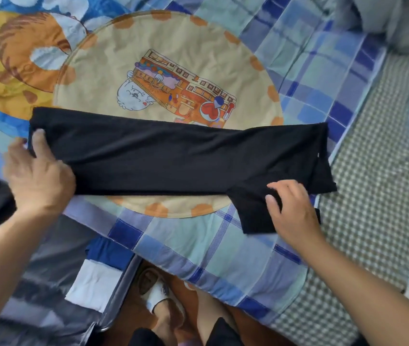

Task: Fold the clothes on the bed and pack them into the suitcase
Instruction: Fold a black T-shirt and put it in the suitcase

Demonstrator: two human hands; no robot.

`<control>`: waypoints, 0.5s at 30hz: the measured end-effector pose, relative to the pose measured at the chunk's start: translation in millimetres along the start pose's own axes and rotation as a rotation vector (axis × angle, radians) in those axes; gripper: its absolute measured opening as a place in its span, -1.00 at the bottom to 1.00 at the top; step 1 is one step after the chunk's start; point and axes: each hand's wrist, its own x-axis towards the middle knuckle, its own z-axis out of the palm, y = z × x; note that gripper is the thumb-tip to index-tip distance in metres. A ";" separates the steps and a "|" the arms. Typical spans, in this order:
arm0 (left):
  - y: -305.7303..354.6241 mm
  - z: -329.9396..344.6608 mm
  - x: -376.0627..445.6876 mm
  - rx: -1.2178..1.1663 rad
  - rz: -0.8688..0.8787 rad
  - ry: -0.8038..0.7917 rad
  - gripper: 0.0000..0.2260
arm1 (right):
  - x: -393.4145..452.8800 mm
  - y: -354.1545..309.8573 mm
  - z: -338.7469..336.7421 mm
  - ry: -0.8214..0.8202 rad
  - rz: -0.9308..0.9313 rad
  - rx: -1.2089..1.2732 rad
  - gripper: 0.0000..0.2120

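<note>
No words, numbers or brand names can be read anywhere in this view. The bedsheet [163,58] carries a cartoon print [173,91] of a round-faced figure beside a building-like drawing, but it holds no legible lettering. The black garment [173,156] shows a tiny white speck near its right end, perhaps a tag, too small to read. The white patch [93,288] on the folded clothing at the lower left bears no visible writing.
</note>
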 end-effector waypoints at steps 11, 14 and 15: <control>243.9 29.9 -186.7 -0.113 0.963 -0.271 -0.30 | -25.0 63.4 -36.7 -0.209 0.874 0.618 -0.83; 243.9 41.4 -186.3 -0.081 1.103 -0.256 -0.38 | -33.1 52.1 -56.6 -0.492 0.992 0.814 -0.88; 238.0 44.3 -183.4 -0.082 1.138 -0.267 -0.44 | -34.1 53.4 -57.8 -0.612 1.001 0.748 -0.88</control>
